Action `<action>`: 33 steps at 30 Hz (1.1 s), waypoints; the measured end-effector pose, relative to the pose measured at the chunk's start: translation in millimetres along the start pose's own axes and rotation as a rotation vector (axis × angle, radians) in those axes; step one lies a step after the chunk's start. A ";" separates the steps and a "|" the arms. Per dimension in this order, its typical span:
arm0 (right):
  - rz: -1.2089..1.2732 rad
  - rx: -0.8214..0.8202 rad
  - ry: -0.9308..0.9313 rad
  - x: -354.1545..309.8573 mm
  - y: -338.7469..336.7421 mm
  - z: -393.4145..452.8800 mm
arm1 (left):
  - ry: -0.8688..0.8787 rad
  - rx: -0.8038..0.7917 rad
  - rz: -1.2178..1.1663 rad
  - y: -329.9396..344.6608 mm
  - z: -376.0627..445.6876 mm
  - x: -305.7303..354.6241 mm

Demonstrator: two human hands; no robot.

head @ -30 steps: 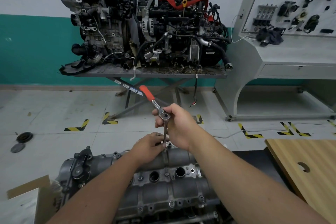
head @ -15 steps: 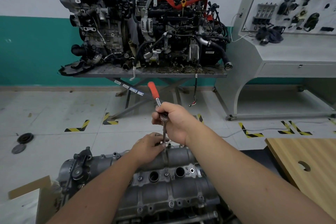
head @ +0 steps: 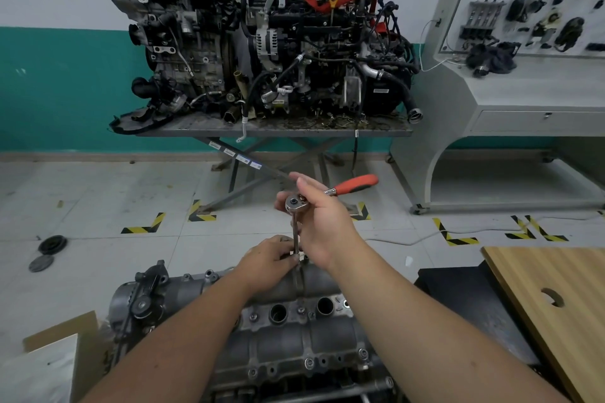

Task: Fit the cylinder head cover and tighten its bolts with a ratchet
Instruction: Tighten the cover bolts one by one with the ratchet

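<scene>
Cylinder head cover (head: pixel 278 334) sits in place on the engine at 6 o'clock below me, several bolts (head: pixel 308 362) already seated along its near edge, so fitting looks done and I judge I'm partway through tightening. My right hand (head: pixel 322 222) curls around the ratchet (head: pixel 294 203) head, orange handle (head: pixel 358 182) pointing to 2 o'clock, extension bar (head: pixel 296 235) dropping straight to a bolt on the far edge; my left hand (head: pixel 268 258) pinches the bar's lower end to steady it. The bolt itself is hidden, so I can't tell how tight; the other bolts probably still need a pass.
</scene>
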State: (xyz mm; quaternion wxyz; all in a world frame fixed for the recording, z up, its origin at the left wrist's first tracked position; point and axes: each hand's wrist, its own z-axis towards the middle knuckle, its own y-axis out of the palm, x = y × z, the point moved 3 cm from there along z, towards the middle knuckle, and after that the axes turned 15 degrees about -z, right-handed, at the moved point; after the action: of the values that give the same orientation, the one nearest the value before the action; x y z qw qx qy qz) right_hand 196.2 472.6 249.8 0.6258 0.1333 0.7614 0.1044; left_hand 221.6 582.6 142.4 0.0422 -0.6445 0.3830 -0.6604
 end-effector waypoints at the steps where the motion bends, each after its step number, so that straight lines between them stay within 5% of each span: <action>1: -0.025 -0.010 0.010 0.4 -0.7 -0.5 | -0.001 -0.001 0.001 0.2 0.0 -0.2; 6: -0.047 -0.105 0.009 9.0 -9.9 -1.5 | 0.005 0.007 -0.021 0.8 0.5 -3.0; 13: -0.257 -0.023 -0.195 13.9 -15.1 -2.9 | 0.001 -0.005 -0.030 0.2 1.5 -4.4; 22: -1.223 0.233 -1.164 8.4 -14.3 -13.6 | -0.002 -0.011 -0.100 1.0 -5.0 3.4; 25: -1.556 0.214 -1.343 -5.8 -9.1 -13.3 | 0.021 -0.037 -0.001 1.1 -6.2 5.9; 28: -2.001 0.239 -1.256 -16.8 2.9 -13.2 | 0.046 -0.012 -0.073 -0.5 -4.3 6.4; 33: -2.268 -0.078 -0.669 -37.6 23.9 -6.3 | -0.031 0.022 0.002 0.9 -0.9 -2.4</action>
State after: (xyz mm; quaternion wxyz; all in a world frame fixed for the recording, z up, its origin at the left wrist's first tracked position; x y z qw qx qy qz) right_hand 198.6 482.7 293.6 0.5327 -0.6170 0.2391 -0.5276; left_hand 220.8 583.7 140.0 0.0559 -0.6536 0.3758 -0.6545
